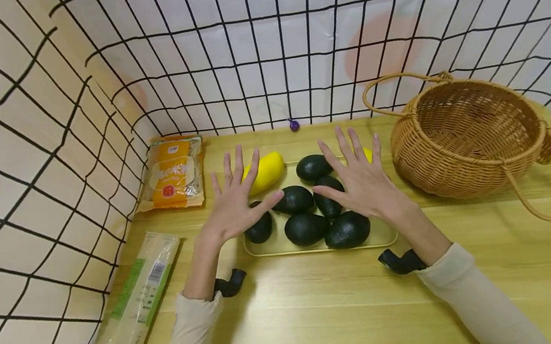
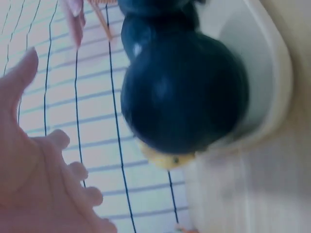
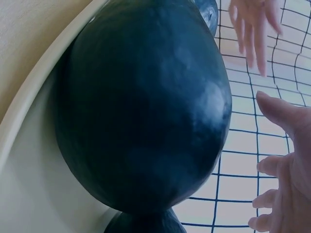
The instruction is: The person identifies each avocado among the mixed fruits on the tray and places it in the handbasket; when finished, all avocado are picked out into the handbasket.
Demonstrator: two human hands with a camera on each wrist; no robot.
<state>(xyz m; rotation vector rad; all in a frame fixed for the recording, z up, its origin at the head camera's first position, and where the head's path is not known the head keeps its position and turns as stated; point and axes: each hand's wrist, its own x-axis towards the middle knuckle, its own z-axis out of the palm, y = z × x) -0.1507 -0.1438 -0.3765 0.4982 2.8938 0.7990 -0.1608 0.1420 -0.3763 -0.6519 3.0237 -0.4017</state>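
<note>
Both hands hover palm down over a shallow cream tray [image 1: 385, 233], fingers straight and spread, holding nothing. My left hand [image 1: 235, 203] is above the tray's left side, near a yellow fruit [image 1: 269, 171] and a dark avocado [image 1: 259, 226]. Over the right side is my right hand [image 1: 361, 184], its thumb overlapping another avocado [image 1: 329, 202]; it mostly hides a second yellow fruit [image 1: 368, 154]. Several avocados lie together in the tray's middle and front. Large in the left wrist view is one avocado [image 2: 184, 92]; another avocado [image 3: 146, 107] fills much of the right wrist view.
A round wicker basket [image 1: 469, 175] with loop handles stands at the right. At the left are an orange packet [image 1: 173, 174] and a long clear-and-green packet [image 1: 132, 313]. Black wire grid [image 1: 283, 54] encloses the back and sides, with a small purple item [image 1: 294, 125] at its foot.
</note>
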